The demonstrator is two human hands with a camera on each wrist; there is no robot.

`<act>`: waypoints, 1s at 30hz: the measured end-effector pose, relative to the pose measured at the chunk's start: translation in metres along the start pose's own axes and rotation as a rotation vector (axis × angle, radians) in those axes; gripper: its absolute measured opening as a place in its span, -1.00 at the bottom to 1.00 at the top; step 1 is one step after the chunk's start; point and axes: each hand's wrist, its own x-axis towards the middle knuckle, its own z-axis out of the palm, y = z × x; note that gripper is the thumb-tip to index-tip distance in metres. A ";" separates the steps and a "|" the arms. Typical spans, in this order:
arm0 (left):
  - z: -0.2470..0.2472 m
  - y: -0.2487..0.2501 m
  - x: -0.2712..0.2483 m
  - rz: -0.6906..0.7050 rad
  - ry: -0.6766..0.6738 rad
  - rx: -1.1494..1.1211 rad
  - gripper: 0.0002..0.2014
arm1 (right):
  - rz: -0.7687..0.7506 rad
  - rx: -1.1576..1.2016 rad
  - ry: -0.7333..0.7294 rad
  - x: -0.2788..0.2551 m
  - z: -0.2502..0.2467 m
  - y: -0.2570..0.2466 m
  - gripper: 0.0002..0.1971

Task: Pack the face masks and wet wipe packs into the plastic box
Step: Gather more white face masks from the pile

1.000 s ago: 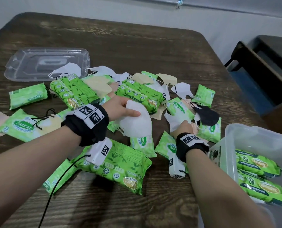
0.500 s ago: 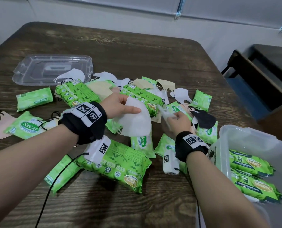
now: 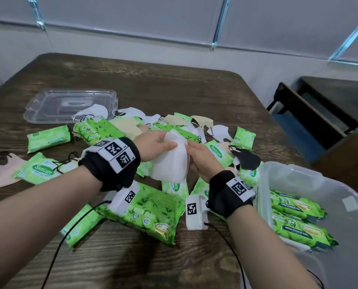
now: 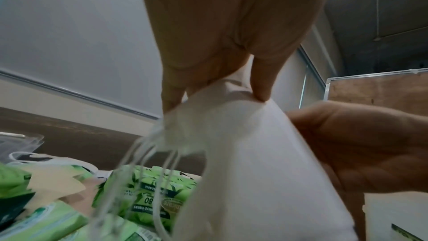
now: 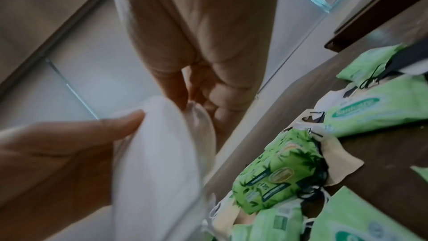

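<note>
- Head view: the plastic box (image 3: pixel 294 178) stands right of the fingers, holding several green wet wipe packs (image 3: pixel 297 207); more lie on the bench (image 3: pixel 173 84) below the fingers.
- The white face mask (image 3: pixel 169 163), held between both hands, looks light, soft and floppy, best pinched at its folded edge.
- Left hand (image 3: pixel 155 144) pinches the top edge; right hand (image 3: pixel 203 161) grips its side.

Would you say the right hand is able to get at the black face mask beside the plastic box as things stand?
Probably yes, once freed: the black face mask lies uncovered on top of the pile, just beyond the right hand, but that hand's grip is on the white masks.
</note>
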 end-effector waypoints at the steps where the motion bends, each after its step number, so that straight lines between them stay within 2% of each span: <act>1: 0.001 0.000 0.000 -0.011 0.036 -0.014 -0.83 | 0.002 0.030 0.010 0.001 0.003 -0.001 -0.75; 3: 0.001 0.000 0.001 -0.018 0.097 -0.070 -0.86 | 0.023 0.072 0.020 0.001 0.007 -0.005 -0.60; 4: 0.000 0.000 0.002 -0.019 0.123 -0.099 -0.82 | 0.022 0.068 0.016 0.002 0.008 -0.004 -0.59; 7: -0.001 -0.004 0.006 -0.027 0.219 -0.142 -0.80 | -0.021 -0.089 -0.024 0.003 0.010 -0.004 -0.79; 8: 0.000 -0.006 0.008 -0.040 0.236 -0.140 -0.81 | -0.028 -0.116 -0.034 0.003 0.012 -0.003 -0.77; 10: 0.005 -0.010 0.013 -0.088 0.249 -0.141 -0.71 | -0.033 -0.134 -0.039 0.006 0.015 -0.001 -0.62; 11: 0.008 -0.010 0.013 -0.105 0.249 -0.143 -0.63 | -0.030 -0.145 -0.037 0.008 0.016 0.000 -0.61; 14: 0.012 -0.013 0.019 -0.133 0.260 -0.162 -0.43 | -0.038 -0.158 -0.040 0.013 0.016 -0.001 -0.76; 16: 0.008 -0.014 0.023 -0.171 0.242 -0.223 -0.29 | -0.045 -0.123 0.005 0.017 0.011 -0.001 -0.76; 17: 0.006 -0.014 0.025 -0.183 0.212 -0.246 -0.28 | -0.048 -0.106 0.032 0.020 0.009 -0.001 -0.72; 18: 0.003 -0.015 0.027 -0.186 0.168 -0.262 -0.32 | -0.051 -0.097 0.047 0.024 0.007 -0.001 -0.68; 20: 0.001 -0.015 0.030 -0.147 0.098 -0.300 -0.57 | -0.048 -0.094 0.057 0.032 0.003 0.001 -0.67; 22: 0.001 -0.014 0.032 -0.119 0.104 -0.335 -0.80 | -0.044 -0.099 0.099 0.040 -0.001 0.003 -0.66; 24: 0.001 -0.015 0.037 -0.119 0.127 -0.338 -0.83 | 0.006 -0.206 0.259 0.050 -0.011 0.009 -0.60; 27: 0.001 -0.019 0.044 -0.136 0.129 -0.307 -0.81 | 0.162 -0.568 0.595 0.066 -0.047 0.037 -0.78; 30: 0.002 -0.024 0.052 -0.109 0.083 -0.269 -0.89 | 0.381 -0.801 0.715 0.071 -0.079 0.063 -0.71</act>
